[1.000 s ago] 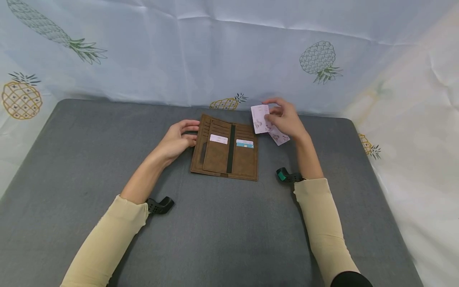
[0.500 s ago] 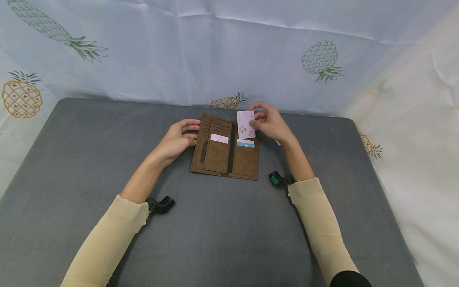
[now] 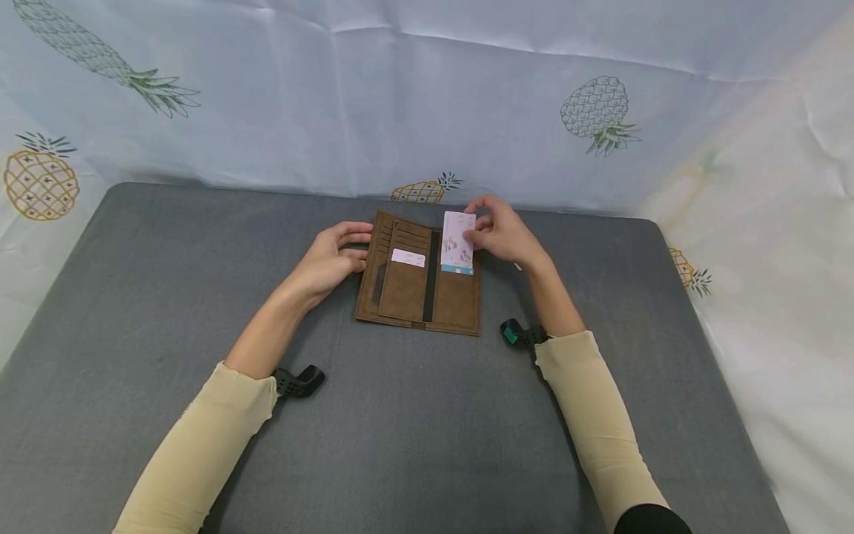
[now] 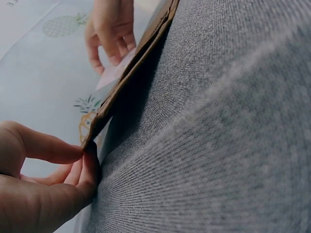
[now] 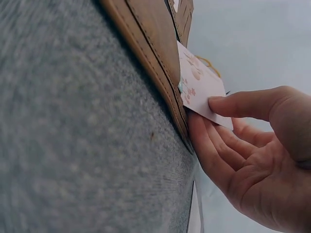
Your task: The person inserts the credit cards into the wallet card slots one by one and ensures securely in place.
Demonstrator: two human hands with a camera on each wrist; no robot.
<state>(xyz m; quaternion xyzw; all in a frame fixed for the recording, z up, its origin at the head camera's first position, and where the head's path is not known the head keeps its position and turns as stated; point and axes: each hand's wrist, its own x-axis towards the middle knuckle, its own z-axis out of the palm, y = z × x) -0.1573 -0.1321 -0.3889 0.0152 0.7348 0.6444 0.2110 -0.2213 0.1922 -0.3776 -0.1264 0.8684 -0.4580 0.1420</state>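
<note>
A brown wallet (image 3: 403,297) lies spread out on the grey table, its card slots facing up. At its left edge my left hand (image 3: 328,259) pinches the rim between thumb and fingers, plain in the left wrist view (image 4: 48,177). My right hand (image 3: 502,231) holds a pink patterned card (image 3: 458,241) by its right side, thumb on top. The card's lower end meets the right-hand slots, above a blue-edged card (image 3: 457,270) tucked there. Another pinkish card (image 3: 408,257) pokes out of a left-hand slot. How far the held card sits in a slot, I cannot tell.
Another pink card lies on the table, mostly hidden under my right wrist; only its corner (image 3: 517,266) shows. Behind the grey table (image 3: 400,430) hangs a white cloth (image 3: 427,104) printed with pineapples.
My right hand has carried the pink card left from beside the wallet to over its right half, then lowered it toward the slots. The left hand has stayed put.
</note>
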